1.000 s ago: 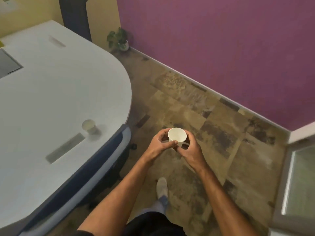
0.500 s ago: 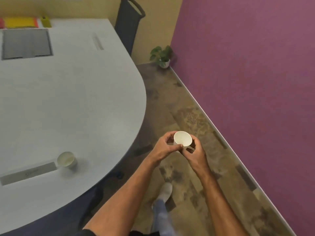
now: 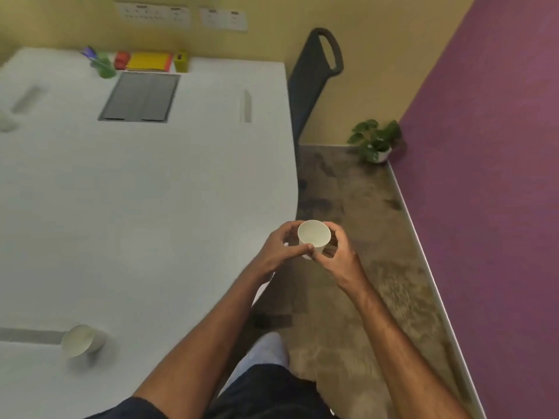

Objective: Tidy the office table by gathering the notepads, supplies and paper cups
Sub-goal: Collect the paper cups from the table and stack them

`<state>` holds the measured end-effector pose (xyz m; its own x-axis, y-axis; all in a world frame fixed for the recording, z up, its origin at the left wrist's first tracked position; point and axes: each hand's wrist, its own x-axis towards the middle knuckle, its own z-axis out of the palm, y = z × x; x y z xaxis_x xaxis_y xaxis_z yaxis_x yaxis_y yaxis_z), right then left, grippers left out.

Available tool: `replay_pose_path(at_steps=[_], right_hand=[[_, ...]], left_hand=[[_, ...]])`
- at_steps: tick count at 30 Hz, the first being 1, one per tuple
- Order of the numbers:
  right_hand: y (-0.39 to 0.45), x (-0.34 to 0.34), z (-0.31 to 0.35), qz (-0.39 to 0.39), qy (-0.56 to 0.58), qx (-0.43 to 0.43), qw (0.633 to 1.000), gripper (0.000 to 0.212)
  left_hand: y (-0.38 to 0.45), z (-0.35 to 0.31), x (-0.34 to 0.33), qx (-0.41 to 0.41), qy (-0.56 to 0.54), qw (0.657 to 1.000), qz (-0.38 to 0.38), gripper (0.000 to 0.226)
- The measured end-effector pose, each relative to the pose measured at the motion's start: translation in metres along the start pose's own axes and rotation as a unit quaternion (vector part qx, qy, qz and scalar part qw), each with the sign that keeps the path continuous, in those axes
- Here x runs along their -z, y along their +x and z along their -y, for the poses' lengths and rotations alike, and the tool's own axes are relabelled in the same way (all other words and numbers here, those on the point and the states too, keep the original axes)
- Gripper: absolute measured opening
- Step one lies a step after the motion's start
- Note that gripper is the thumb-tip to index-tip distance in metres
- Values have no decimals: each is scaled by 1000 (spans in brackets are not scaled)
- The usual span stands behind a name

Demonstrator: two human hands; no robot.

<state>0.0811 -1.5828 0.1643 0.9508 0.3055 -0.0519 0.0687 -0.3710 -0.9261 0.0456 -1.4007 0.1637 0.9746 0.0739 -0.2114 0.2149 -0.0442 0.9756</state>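
Between both hands' grip sits the paper cup.

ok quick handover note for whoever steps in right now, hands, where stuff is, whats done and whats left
Left hand and right hand both grip one paper cup, held beside the table edge.
Second cup stands on the near table.
Yellow notepad, green pen holder and other supplies sit grouped at the far edge.
Done: one cup picked up.
Left: collect the second cup and place both cups.

Paper cups, one in hand, one on the table

A white paper cup is held upright, mouth open; a second paper cup stands near the table's front edge.
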Motion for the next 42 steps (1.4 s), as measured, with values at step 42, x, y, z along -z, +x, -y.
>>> replay_pose_path(at_steps=[42], right_hand=[[858,-126,44,447,-164,176,862,77]], left_hand=[[644,-88,234,101,-14,902,-419,54]])
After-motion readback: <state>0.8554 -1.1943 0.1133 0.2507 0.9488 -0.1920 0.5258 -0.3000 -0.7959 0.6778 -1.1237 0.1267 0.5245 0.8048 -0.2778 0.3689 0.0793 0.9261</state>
